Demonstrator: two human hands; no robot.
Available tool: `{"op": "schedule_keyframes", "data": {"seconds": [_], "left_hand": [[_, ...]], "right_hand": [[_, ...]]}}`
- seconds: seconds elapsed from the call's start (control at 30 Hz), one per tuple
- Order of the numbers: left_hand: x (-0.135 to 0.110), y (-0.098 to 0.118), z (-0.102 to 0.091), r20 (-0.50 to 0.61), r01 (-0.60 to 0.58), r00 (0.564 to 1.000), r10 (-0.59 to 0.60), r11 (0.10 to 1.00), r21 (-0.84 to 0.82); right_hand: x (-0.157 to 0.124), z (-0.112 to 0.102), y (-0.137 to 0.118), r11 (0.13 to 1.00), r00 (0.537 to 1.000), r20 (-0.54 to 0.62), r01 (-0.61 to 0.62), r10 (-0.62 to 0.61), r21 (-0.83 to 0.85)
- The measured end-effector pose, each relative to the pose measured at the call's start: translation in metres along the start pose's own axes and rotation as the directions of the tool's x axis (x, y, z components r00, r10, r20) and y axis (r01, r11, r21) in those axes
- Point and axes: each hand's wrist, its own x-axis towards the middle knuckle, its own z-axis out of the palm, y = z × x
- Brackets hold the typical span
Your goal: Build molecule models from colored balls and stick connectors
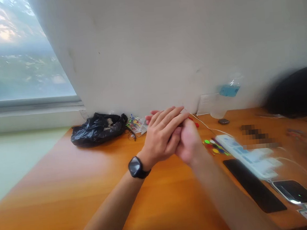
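My left hand (159, 137), with a black watch (136, 167) on its wrist, lies across my right hand (190, 140) above the wooden table. Its fingers are stretched out and slightly apart over the right palm, and its thumb is bent against that hand. The two palms press together, crossed at an angle. Most of the right fingers are hidden behind the left hand; only their tips stick out at its far left side, extended. No object shows between the hands.
Left of my hands lie a black plastic bag (98, 130) and a pile of small colourful pieces (135, 123). To the right are a white power strip (244, 155), a black phone (254, 185), a device with a dark screen (295, 191) and a bottle (228, 91). Another person's dark-haired head (295, 91) leans in.
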Motion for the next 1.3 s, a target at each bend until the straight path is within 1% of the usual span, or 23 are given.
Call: {"op": "schedule_keyframes", "data": {"seconds": [0.03, 0.07, 0.1, 0.13, 0.2, 0.23, 0.27, 0.3, 0.33, 0.37, 0.4, 0.47, 0.53, 0.6, 0.67, 0.73, 0.8, 0.83, 0.93, 1.03, 1.1, 1.17, 1.3], "left_hand": [[-0.004, -0.003, 0.009, 0.034, -0.032, 0.999, 0.032, 0.999, 0.002], [-0.010, -0.007, 0.018, 0.067, -0.018, 0.998, 0.018, 1.000, -0.007], [-0.019, -0.012, 0.029, 0.111, 0.032, 0.993, -0.029, 0.999, -0.026], [-0.030, -0.017, 0.041, 0.161, 0.091, 0.984, -0.082, 0.995, -0.051], [-0.056, -0.027, 0.066, 0.246, 0.225, 0.950, -0.193, 0.968, -0.108], [-0.069, -0.030, 0.079, 0.282, 0.291, 0.926, -0.250, 0.949, -0.116], [-0.081, -0.033, 0.092, 0.336, 0.330, 0.899, -0.279, 0.939, -0.103], [-0.092, -0.034, 0.104, 0.396, 0.339, 0.873, -0.286, 0.938, -0.070], [-0.099, -0.033, 0.116, 0.448, 0.327, 0.849, -0.280, 0.945, -0.029], [-0.105, -0.033, 0.127, 0.485, 0.301, 0.833, -0.267, 0.954, 0.008], [-0.107, -0.032, 0.137, 0.509, 0.276, 0.822, -0.255, 0.961, 0.035], [-0.103, -0.031, 0.155, 0.529, 0.243, 0.815, -0.237, 0.968, 0.060], [-0.094, -0.033, 0.168, 0.514, 0.234, 0.826, -0.231, 0.970, 0.061], [-0.084, -0.037, 0.179, 0.525, 0.205, 0.828, -0.198, 0.978, 0.044], [-0.077, -0.041, 0.188, 0.549, 0.175, 0.818, -0.170, 0.984, 0.044], [-0.073, -0.044, 0.193, 0.572, 0.164, 0.802, -0.172, 0.984, 0.066], [-0.073, -0.045, 0.195, 0.587, 0.154, 0.788, -0.183, 0.983, 0.098], [-0.073, -0.045, 0.194, 0.593, 0.145, 0.784, -0.183, 0.983, 0.112], [-0.076, -0.046, 0.187, 0.606, 0.102, 0.780, -0.159, 0.987, 0.128], [-0.086, -0.047, 0.170, 0.590, 0.070, 0.796, -0.133, 0.989, 0.129], [-0.095, -0.050, 0.154, 0.582, 0.058, 0.804, -0.121, 0.990, 0.125], [-0.105, -0.054, 0.134, 0.570, 0.057, 0.812, -0.122, 0.990, 0.130], [-0.125, -0.067, 0.089, 0.568, 0.087, 0.807, -0.164, 0.983, 0.161]], "right_hand": [[0.000, -0.018, 0.004, 0.998, 0.999, -0.042, 0.020, -0.023, -0.066], [-0.003, -0.039, 0.009, 0.981, 0.991, -0.119, 0.045, -0.068, -0.187], [-0.008, -0.063, 0.015, 0.931, 0.976, -0.182, 0.044, -0.117, -0.363], [-0.017, -0.089, 0.020, 0.846, 0.959, -0.224, 0.026, -0.171, -0.532], [-0.044, -0.140, 0.026, 0.601, 0.926, -0.282, -0.080, -0.251, -0.796], [-0.060, -0.163, 0.027, 0.472, 0.905, -0.305, -0.140, -0.295, -0.870], [-0.077, -0.183, 0.027, 0.372, 0.885, -0.326, -0.194, -0.333, -0.908], [-0.095, -0.198, 0.026, 0.314, 0.873, -0.338, -0.230, -0.351, -0.921], [-0.111, -0.209, 0.026, 0.292, 0.864, -0.349, -0.251, -0.362, -0.923], [-0.127, -0.215, 0.026, 0.275, 0.873, -0.347, -0.260, -0.343, -0.926], [-0.140, -0.217, 0.028, 0.268, 0.883, -0.348, -0.269, -0.315, -0.925], [-0.161, -0.212, 0.035, 0.241, 0.900, -0.305, -0.236, -0.312, -0.942], [-0.175, -0.202, 0.044, 0.219, 0.908, -0.262, -0.197, -0.326, -0.956], [-0.183, -0.193, 0.052, 0.235, 0.916, -0.250, -0.179, -0.315, -0.955], [-0.188, -0.189, 0.056, 0.288, 0.929, -0.251, -0.171, -0.271, -0.942], [-0.191, -0.190, 0.059, 0.315, 0.937, -0.252, -0.170, -0.241, -0.934], [-0.193, -0.193, 0.061, 0.296, 0.943, -0.246, -0.175, -0.224, -0.939], [-0.193, -0.194, 0.062, 0.266, 0.945, -0.238, -0.176, -0.223, -0.948], [-0.192, -0.194, 0.067, 0.095, 0.949, -0.188, -0.169, -0.254, -0.981], [-0.190, -0.190, 0.072, -0.078, 0.962, -0.110, -0.133, -0.250, -0.988], [-0.188, -0.189, 0.075, -0.139, 0.976, -0.068, -0.098, -0.208, -0.985], [-0.184, -0.190, 0.078, -0.177, 0.985, -0.046, -0.076, -0.169, -0.981], [-0.177, -0.198, 0.089, -0.228, 0.990, -0.067, -0.094, -0.123, -0.969]]}}
